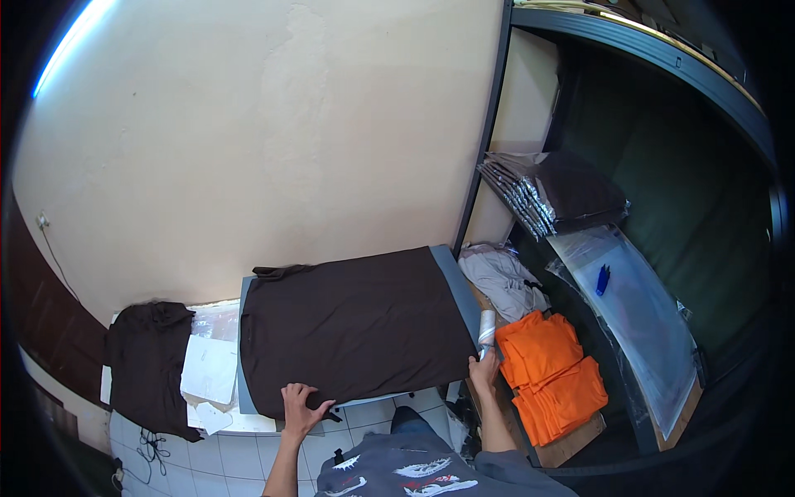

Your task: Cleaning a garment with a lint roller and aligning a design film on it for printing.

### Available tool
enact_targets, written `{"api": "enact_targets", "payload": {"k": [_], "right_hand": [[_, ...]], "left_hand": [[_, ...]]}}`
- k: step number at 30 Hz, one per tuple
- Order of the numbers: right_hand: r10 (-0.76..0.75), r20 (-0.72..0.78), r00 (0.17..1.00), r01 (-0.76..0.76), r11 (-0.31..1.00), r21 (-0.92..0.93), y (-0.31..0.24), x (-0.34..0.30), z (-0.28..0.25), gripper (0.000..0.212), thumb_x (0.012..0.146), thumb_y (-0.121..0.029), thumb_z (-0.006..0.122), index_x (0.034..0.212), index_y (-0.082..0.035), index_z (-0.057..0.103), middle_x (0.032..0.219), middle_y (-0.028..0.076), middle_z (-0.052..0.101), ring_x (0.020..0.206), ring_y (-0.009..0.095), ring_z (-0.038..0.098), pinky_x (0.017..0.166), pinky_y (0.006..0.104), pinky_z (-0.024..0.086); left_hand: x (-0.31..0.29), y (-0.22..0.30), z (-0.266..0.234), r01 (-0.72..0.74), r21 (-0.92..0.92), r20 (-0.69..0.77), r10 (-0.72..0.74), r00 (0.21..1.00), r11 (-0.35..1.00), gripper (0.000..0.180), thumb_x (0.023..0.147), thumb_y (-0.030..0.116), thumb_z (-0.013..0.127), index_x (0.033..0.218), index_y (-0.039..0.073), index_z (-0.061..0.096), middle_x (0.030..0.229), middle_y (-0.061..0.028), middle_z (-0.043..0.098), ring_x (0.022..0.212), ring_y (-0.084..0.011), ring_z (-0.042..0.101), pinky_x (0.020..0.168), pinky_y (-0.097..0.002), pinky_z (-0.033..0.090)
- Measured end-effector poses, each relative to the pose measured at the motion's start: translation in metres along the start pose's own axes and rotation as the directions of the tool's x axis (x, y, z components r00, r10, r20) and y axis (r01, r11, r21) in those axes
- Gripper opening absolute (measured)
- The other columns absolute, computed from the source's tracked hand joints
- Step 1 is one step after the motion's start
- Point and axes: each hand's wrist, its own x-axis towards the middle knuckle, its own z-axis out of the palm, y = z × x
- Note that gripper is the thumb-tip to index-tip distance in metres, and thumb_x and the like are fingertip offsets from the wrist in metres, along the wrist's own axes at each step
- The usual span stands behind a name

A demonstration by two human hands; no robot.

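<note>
A dark brown garment (356,327) lies spread flat over a grey-blue board (457,286) on the table. At its near left edge rests my left hand (302,407), thumb held apart from the fingers and fingertips on the cloth. By the near right corner of the garment, my right hand (484,370) is closed around the handle of a lint roller (487,326). Its white roll points away from me, beside the board's right edge. Part of the handle is hidden by my fingers.
Another dark garment (149,364) lies at the left, beside white sheets (209,369). Folded orange garments (538,344) and a light grey cloth (501,277) are on the right. Bagged dark garments (580,190), clear plastic bags (642,315) and a blue tool (603,280) occupy the shelf.
</note>
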Motion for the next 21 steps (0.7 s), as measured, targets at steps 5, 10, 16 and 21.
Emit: {"api": "enact_targets", "payload": {"k": [5,10,16,21], "right_hand": [[0.092,0.061,0.994,-0.088,0.994,-0.060,0.005,-0.001,-0.006,0.054,0.081,-0.010,0.082,0.124,0.007,0.056,0.119,0.027,0.062,0.113,0.045,0.062,0.098,0.0501,0.051],[0.129,0.036,0.991,-0.130,0.991,0.020,0.006,-0.002,-0.009,0.046,0.074,-0.008,0.085,0.108,0.004,0.057,0.107,0.023,0.064,0.105,0.044,0.063,0.092,0.0529,0.049],[0.351,0.330,0.876,-0.461,0.809,0.365,0.016,-0.003,-0.017,0.040,0.080,0.004,0.078,0.110,-0.002,0.051,0.092,0.012,0.062,0.077,0.029,0.071,0.063,0.0384,0.060],[0.132,0.394,0.910,-0.349,0.757,0.552,0.051,0.033,-0.020,0.042,0.078,0.008,0.079,0.102,-0.009,0.048,0.080,0.002,0.056,0.065,0.015,0.062,0.056,0.0302,0.057]], "left_hand": [[-0.006,0.009,0.001,-0.062,-0.005,0.057,0.063,0.996,0.998,0.048,0.063,0.037,0.093,0.092,0.006,0.070,0.096,-0.0086,0.060,0.098,-0.0281,0.055,0.091,-0.0442,0.039],[-0.011,0.016,0.004,-0.118,-0.023,0.140,0.120,0.983,0.993,0.033,0.069,0.020,0.086,0.095,0.008,0.070,0.098,-0.0085,0.059,0.100,-0.0285,0.056,0.095,-0.0464,0.037],[-0.015,0.019,0.002,-0.094,0.092,0.263,0.067,0.962,0.991,0.032,0.070,0.004,0.070,0.102,0.007,0.065,0.101,-0.0109,0.057,0.103,-0.0311,0.053,0.094,-0.0471,0.038],[-0.014,0.015,0.005,-0.053,0.140,0.307,0.008,0.952,0.989,0.029,0.069,0.004,0.067,0.098,0.006,0.063,0.100,-0.0122,0.056,0.101,-0.0324,0.053,0.091,-0.0468,0.038]]}}
